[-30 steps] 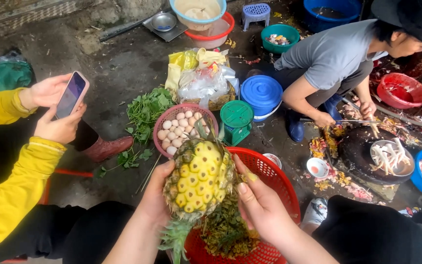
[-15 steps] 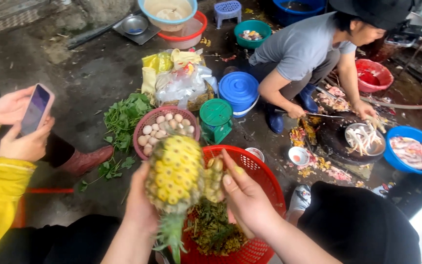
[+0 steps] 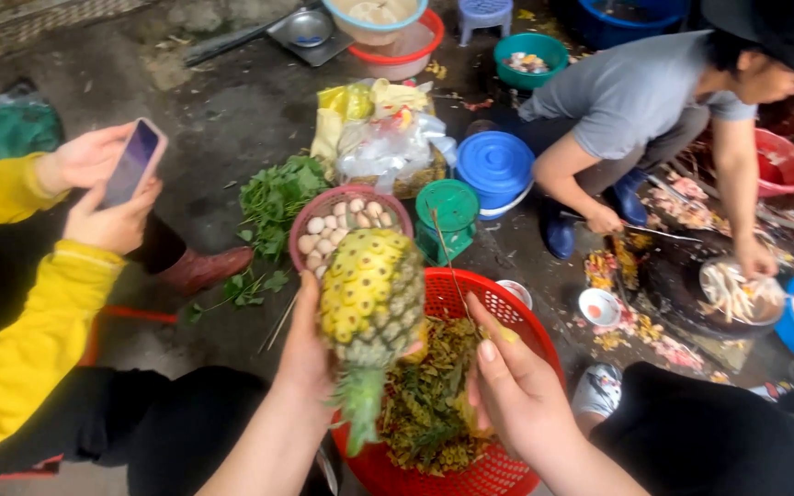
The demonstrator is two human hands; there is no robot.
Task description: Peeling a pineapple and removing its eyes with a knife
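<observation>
My left hand (image 3: pixel 305 354) grips a peeled yellow pineapple (image 3: pixel 371 294), held upside down with its green crown pointing at the floor. It hangs over a red plastic basket (image 3: pixel 498 298) full of green and brown peelings. My right hand (image 3: pixel 516 386) is beside the fruit over the basket, fingers curled around a thin knife whose blade sticks up past the pineapple; a bit of yellow flesh sits by the thumb.
A pink bowl of eggs (image 3: pixel 346 220), loose green herbs (image 3: pixel 273 202), a green-lidded container (image 3: pixel 448 211) and a blue lid (image 3: pixel 495 165) lie ahead. A person in a yellow sleeve (image 3: pixel 25 321) holds a phone (image 3: pixel 132 163) at left. A person in a grey shirt (image 3: pixel 627 92) squats at right.
The pineapple has stayed in my left hand and turned slightly. My right hand has shifted along the fruit's right side. The view has drifted, so the people appear moved.
</observation>
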